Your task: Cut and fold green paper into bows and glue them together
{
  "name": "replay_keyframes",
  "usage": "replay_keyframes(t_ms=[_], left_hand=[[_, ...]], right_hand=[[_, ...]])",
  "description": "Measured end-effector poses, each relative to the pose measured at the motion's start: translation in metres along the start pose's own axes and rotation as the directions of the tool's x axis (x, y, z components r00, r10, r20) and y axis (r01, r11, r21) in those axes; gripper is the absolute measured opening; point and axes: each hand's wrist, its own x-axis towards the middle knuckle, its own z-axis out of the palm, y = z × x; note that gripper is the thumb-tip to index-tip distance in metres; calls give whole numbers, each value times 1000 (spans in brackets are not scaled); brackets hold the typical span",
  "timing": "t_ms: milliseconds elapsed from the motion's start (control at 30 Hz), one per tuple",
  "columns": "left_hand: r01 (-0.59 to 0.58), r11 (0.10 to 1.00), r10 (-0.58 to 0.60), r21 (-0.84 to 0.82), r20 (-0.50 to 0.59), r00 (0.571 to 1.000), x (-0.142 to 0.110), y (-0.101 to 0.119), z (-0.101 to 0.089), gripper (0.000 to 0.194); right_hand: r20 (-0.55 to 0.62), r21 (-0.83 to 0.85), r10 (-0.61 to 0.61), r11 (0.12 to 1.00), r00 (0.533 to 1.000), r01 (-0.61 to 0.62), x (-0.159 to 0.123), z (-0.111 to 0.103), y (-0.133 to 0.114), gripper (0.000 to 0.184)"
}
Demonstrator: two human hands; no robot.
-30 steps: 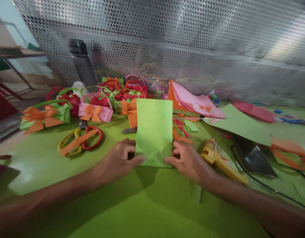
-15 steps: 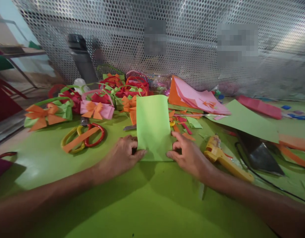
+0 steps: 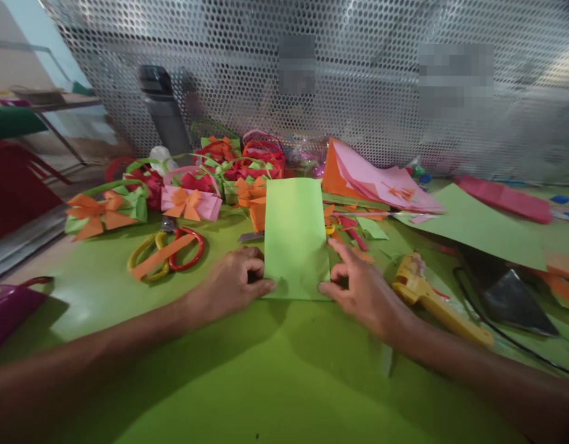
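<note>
A light green sheet of paper (image 3: 295,237) stands up from the green table in front of me, its lower end at the table top. My left hand (image 3: 235,277) pinches its lower left edge, thumb on the near face and the other fingers behind. At the lower right edge, my right hand (image 3: 358,280) grips the same way, with the index finger stretched up along the side. Beyond the left hand lie scissors (image 3: 192,262) with one yellow and one red handle, an orange paper strip (image 3: 161,256) across them. Close to my right forearm rests a yellow glue gun (image 3: 432,302).
Small paper baskets with bows (image 3: 192,203) crowd the back left, near a grey bottle (image 3: 166,111). Pink and orange sheets (image 3: 372,176), a green sheet (image 3: 478,225) and paper scraps lie at the right. A black cord (image 3: 497,327) runs there. A perforated metal panel (image 3: 358,74) closes the back.
The whole view has shifted slightly, so things appear a little farther right. Both hands keep their hold on the green paper, which stays upright in the same place.
</note>
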Motion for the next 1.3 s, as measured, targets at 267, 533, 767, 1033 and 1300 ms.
replay_keyframes(t_ms=[267,533,767,1033,1300], left_hand=[[-30,999,31,-13,61,998,3,-3,-7,29],[-32,999,32,14,22,999,4,-3,-1,26],[-59,998,59,30,-2,998,4,-5,1,24],[-95,995,96,-13,30,995,4,-8,-1,25],[-77,997,77,11,7,997,3,-6,1,25]], right_hand=[[10,12,-21,1000,1000,21,1,1,4,69],[-10,-21,-45,999,999,45,1,2,4,67],[-15,-39,-51,998,999,51,0,3,5,68],[-30,-62,-98,993,995,96,1,4,6,64],[-39,-78,-116,991,993,112,0,3,6,62]])
